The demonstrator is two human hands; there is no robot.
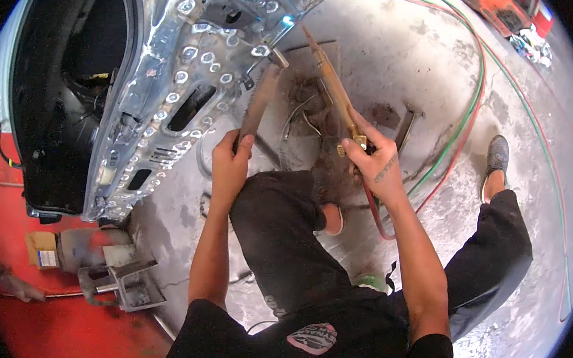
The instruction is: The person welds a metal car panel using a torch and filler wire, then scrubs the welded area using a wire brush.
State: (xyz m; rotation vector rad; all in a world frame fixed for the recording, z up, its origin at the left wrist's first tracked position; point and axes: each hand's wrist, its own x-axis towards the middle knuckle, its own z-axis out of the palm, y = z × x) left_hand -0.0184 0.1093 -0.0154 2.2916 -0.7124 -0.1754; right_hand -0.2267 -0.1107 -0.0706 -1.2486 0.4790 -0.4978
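My left hand (232,163) is closed around the lower end of a long, flat brown tool (260,99) with a jagged edge; its exact kind is unclear. The tool's upper end is beside a short metal stub (279,58) on the car body panel (195,57). My right hand (377,160) grips a brass gas torch (334,85) near its valve knobs, with a red hose running down from it. The torch's tip points up and left at the panel's edge, where a small blue-white glow (288,20) shows. The panel is bare silver metal with many round spot marks and slots.
Green and red hoses (476,93) loop over the grey concrete floor (512,217) at right. Scrap metal pieces (308,117) lie between my feet. A metal bracket-like fixture (131,286) and a small cardboard box (42,250) are on the red surface (72,330) at lower left.
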